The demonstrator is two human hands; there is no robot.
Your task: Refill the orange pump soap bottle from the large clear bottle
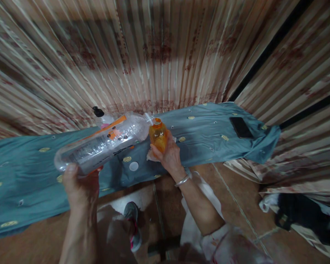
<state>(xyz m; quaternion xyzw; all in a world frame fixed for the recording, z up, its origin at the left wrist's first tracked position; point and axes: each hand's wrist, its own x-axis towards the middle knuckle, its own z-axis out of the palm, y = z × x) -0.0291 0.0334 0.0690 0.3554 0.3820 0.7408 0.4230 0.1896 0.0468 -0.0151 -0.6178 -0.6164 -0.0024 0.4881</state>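
Head view, left hand [81, 187] gripping clear bottle [107, 143], right hand [171, 153] clasping translucent amber bottle [157, 135]

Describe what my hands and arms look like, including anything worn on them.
Both hands are ungloved. The right hand has a shiny silver-toned bracelet at its wrist, and a pale sleeve with small reddish-orange marks covers that arm higher up. The left hand shows no bracelet, and no sleeve is visible on its forearm.

Silver bangle [183, 180], pale patterned sleeve [222, 242], grey shoe [131, 210] with pink trim [131, 242]
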